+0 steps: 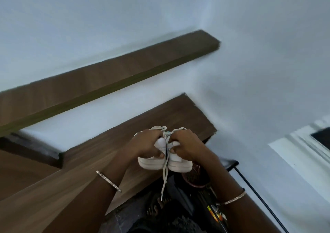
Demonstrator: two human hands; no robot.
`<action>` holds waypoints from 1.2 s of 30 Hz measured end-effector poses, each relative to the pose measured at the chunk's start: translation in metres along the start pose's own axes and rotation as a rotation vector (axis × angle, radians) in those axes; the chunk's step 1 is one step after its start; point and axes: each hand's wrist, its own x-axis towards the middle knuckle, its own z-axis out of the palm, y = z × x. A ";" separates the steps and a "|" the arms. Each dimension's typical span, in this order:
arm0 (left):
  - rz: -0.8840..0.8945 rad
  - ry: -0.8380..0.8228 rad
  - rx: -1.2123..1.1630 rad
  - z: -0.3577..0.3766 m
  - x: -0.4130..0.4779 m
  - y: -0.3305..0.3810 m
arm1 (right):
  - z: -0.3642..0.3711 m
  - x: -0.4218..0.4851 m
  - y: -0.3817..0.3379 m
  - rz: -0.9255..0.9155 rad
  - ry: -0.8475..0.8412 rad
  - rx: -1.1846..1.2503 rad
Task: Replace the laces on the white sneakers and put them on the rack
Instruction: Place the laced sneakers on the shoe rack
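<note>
The left hand [148, 146] grips one sneaker [151, 162] from above, fingers curled over its top and thumb on the heel. The right hand [185, 147] clamps the other sneaker [180, 164] the same way. The two shoes are held side by side, touching, heels toward the camera, in the air over the near right edge of a wooden top [89, 161]. A pale lace [165, 177] hangs down between them, its end loose; more lace loops above the fingers.

Below the shoes, in a dark frame [230, 163] on the right, sits a pinkish shoe [193, 179] — too blurred to tell more. A black rod [259, 198] slants down to the near right. A bare foot [157, 207] shows on the dark floor. A bangle [108, 181] rings the left wrist, and another bangle [234, 199] the right. A wooden shelf [107, 71] runs along the far wall [250, 71].
</note>
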 end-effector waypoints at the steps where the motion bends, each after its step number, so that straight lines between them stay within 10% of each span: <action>1: 0.048 -0.011 0.022 0.000 0.004 0.013 | -0.005 -0.012 0.007 0.025 0.014 0.000; 20: 0.664 -0.402 0.301 0.129 0.142 0.216 | 0.010 -0.189 0.166 0.822 0.294 0.294; 36: 0.846 -0.368 0.549 0.297 0.196 0.204 | 0.176 -0.185 0.237 1.315 0.658 0.360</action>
